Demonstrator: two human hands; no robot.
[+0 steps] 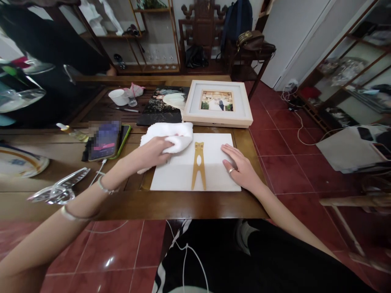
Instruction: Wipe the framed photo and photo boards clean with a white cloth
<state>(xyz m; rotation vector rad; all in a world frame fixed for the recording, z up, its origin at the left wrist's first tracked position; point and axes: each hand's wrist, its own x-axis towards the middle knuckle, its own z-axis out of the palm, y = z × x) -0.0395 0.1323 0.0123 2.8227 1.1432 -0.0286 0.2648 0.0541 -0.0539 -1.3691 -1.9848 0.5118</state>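
A white board [180, 179] lies flat near the table's front edge. On its middle sits a gold frame stand [199, 165], flat, with two legs pointing towards me and an oval hole. My left hand [154, 154] is closed on a bunched white towel [171, 132], which covers the board's far left corner. My right hand [240, 166] rests flat on the board's right edge with its fingers stretched out, holding nothing. A ring shows on one of its fingers.
Behind the board lie a pale picture frame [218, 118] and a dark photo print [152, 112]. To the left are a phone [105, 142], a silver folding tool [59, 189], a dropper bottle [73, 132] and a plate [27, 162]. A white cup [119, 97] stands further back.
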